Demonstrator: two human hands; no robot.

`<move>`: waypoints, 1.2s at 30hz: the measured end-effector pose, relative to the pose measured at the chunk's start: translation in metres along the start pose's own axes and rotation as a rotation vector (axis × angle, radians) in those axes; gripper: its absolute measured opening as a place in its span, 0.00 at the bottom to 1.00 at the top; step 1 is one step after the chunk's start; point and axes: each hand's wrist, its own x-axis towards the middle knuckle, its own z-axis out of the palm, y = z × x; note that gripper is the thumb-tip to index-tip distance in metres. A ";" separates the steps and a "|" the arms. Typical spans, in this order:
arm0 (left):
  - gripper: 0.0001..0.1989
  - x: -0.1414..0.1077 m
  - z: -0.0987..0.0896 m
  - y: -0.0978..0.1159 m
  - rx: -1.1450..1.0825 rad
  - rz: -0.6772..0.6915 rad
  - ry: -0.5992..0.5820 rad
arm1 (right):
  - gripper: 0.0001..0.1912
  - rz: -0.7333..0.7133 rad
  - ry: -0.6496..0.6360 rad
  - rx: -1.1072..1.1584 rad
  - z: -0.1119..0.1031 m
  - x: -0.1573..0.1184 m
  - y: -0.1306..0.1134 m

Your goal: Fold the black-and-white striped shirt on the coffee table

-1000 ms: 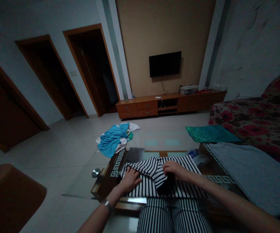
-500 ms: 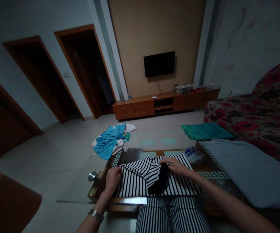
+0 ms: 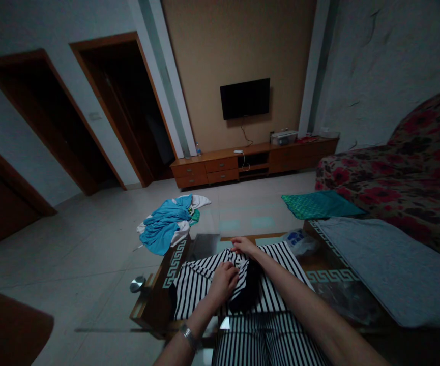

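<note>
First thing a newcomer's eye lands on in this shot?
The black-and-white striped garment on the glass-topped coffee table, bottom centre, with the left hand resting on it and the right hand at its far edge. Beyond the table, a crumpled blue-and-white heap of clothes lies on the tile floor. A red-flowered sofa fills the right side.

A black-and-white striped garment (image 3: 208, 292) lies spread on the glass coffee table (image 3: 204, 245), its top folded over and rumpled – a black patch (image 3: 247, 292) showing at the middle.
</note>
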 end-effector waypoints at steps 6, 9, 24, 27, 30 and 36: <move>0.16 0.006 -0.011 -0.019 -0.130 -0.049 0.033 | 0.18 -0.102 0.110 -0.012 -0.023 -0.010 0.001; 0.18 0.009 -0.005 -0.027 -0.021 -0.109 0.108 | 0.19 -0.167 0.210 -0.092 -0.048 -0.033 0.017; 0.22 0.004 0.010 0.000 0.248 -0.250 -0.095 | 0.21 -0.014 0.714 -1.012 -0.114 -0.134 0.070; 0.23 -0.001 0.022 0.016 0.218 -0.162 -0.055 | 0.20 0.141 0.758 -1.066 -0.107 -0.159 0.073; 0.27 -0.012 0.036 0.026 0.246 -0.083 -0.052 | 0.17 0.154 0.723 -1.096 -0.105 -0.173 0.071; 0.28 -0.020 0.040 0.028 0.242 -0.107 -0.057 | 0.20 0.067 0.598 -0.832 -0.078 -0.165 0.043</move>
